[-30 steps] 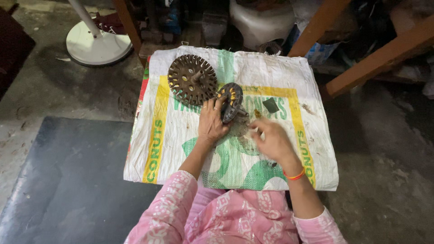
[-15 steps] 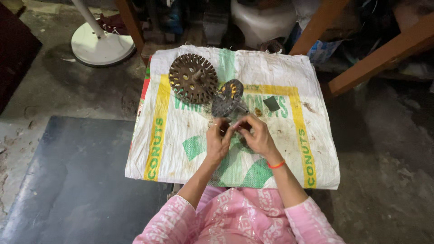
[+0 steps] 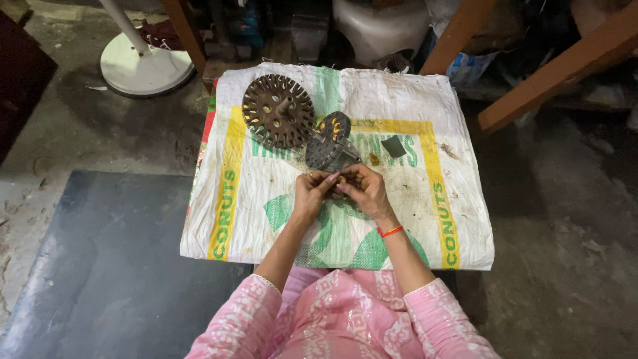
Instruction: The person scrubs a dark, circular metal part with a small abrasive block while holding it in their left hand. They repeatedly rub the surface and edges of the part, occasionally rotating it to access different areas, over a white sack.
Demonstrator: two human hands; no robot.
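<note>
Nearest of all are the pink patterned sleeves [image 3: 345, 319] of the person, with both forearms reaching away over a woven white sack [image 3: 252, 199] printed in green and yellow, which is spread flat as a work surface. The left hand [image 3: 310, 197] and the right hand [image 3: 364, 193] meet at the middle of the sack, fingertips pressed together; the right wrist wears a thin orange band [image 3: 391, 231]. Both grips are closed on the near lower edge of a small dark metal disc [image 3: 330, 145], which stands tilted on its edge just beyond the fingers, with yellowish spots showing through its holes. What exactly is pinched between the fingertips is too small to tell. Just beside the disc on the right lies a tiny brass-coloured piece [image 3: 374, 159], and a little further right a small dark flat scrap [image 3: 393, 146]. To the far left of the hands, a larger round rusty disc [image 3: 277, 110] with a ring of holes and a short shaft lies flat on the sack, near the small disc but apart from it. A dark mat [image 3: 106, 266] covers the floor at near left. Beyond the sack, at far left, stands a white round stand base [image 3: 146, 70], and brown wooden beams [image 3: 551, 66] slant at far right.
</note>
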